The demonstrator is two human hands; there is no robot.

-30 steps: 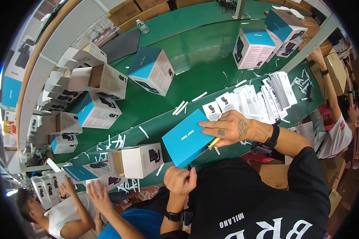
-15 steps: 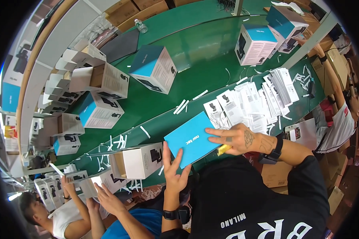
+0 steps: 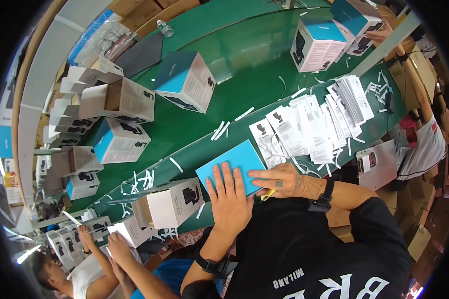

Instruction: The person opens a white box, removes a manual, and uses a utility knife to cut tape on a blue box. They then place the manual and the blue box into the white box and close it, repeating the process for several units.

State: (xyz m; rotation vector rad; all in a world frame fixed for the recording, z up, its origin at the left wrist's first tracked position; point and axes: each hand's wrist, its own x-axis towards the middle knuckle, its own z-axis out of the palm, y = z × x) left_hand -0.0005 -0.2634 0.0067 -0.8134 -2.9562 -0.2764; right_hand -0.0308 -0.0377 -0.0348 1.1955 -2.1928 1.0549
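A carton with a bright blue top (image 3: 240, 155) sits on the green table right in front of me. My left hand (image 3: 228, 199) lies flat on that blue top with its fingers stretched out. At the carton's right side, my right hand (image 3: 280, 180) rests its index and middle fingers on the top edge. Its other fingers curl around a small yellow object (image 3: 267, 194), mostly hidden, whose kind I cannot make out. Just left of the carton stands an open white box (image 3: 172, 205) with a dark device printed on it.
Printed leaflets (image 3: 304, 127) are spread and stacked to the right, with white paper strips (image 3: 220, 130) about. Blue-and-white cartons (image 3: 187, 82) stand farther off. Co-workers' hands (image 3: 120, 249) work at the lower left; another person's arm (image 3: 417, 82) reaches in at right.
My left hand has gone from fingers at the carton's near left edge to lying flat across its top. The right hand has shifted slightly left and down.
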